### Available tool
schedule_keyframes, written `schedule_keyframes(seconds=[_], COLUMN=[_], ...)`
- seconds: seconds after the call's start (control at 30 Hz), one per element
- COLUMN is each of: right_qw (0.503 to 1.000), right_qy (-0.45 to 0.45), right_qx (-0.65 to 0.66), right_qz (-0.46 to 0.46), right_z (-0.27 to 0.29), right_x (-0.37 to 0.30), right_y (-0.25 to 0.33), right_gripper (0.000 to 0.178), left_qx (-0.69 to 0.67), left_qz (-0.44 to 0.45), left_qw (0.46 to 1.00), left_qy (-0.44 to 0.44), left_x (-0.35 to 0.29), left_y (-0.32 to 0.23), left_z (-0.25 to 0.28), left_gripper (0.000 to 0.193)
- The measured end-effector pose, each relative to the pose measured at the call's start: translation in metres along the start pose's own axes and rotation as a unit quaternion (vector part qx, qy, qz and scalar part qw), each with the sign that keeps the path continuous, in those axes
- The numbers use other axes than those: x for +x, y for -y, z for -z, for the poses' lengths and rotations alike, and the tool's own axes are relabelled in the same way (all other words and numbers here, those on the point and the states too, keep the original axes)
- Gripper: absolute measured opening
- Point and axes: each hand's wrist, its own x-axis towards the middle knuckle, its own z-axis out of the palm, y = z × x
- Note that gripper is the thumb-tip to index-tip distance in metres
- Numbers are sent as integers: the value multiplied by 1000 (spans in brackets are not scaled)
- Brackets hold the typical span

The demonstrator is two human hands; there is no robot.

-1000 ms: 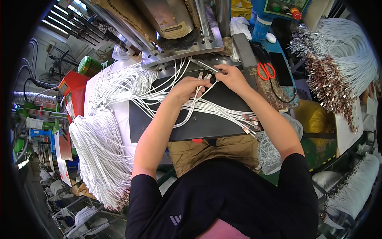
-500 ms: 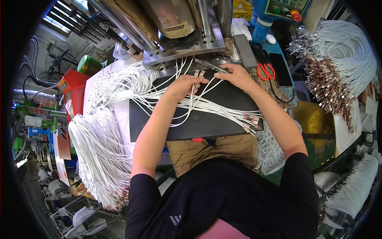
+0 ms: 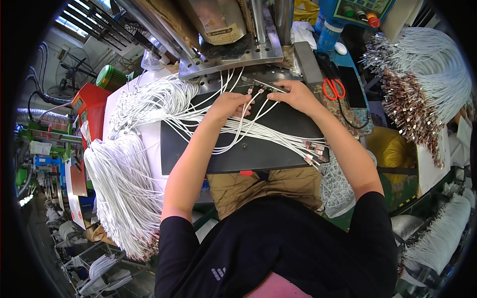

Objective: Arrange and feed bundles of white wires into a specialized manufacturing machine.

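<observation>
White cables (image 3: 258,131) under left hand (image 3: 229,105), right hand (image 3: 296,94).

We see a pale rounded label (image 3: 224,31) stuck on the metal housing at the top centre. At the upper right sits a dark flat phone screen (image 3: 352,87), just right of the red-handled scissors. At the far left stands a red box (image 3: 85,103).
</observation>
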Motion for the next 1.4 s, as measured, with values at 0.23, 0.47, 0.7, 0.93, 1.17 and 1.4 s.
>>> schedule_keyframes(seconds=[0.23, 0.47, 0.7, 0.93, 1.17, 1.4], right_qw=[999, 998, 993, 818, 746, 792], right_qy=[43, 63, 88, -349, -343, -322], right_qx=[26, 16, -81, -328, -438, -411], right_qz=[-4, 9, 0, 318, 366, 316], right_z=[1, 2, 3, -4, 10, 16], right_x=[-3, -4, -5, 97, 227, 223], right_y=[6, 13, 35, 6, -21, -7], right_gripper=[43, 43, 35, 26, 29, 34], left_qx=[66, 18, 524, 535, 577, 574], left_qz=[-4, -86, -172, -414, -304, -361], left_qw=[998, 996, 803, 620, 732, 704], left_qy=[0, -35, -226, -398, -196, -213], left_x=[1, -3, -15, 43, 77, 39], left_y=[13, 20, 0, -32, -23, -37], left_z=[7, -2, -3, 21, 37, 39], left_gripper=[34, 28, 25, 31, 33, 29])
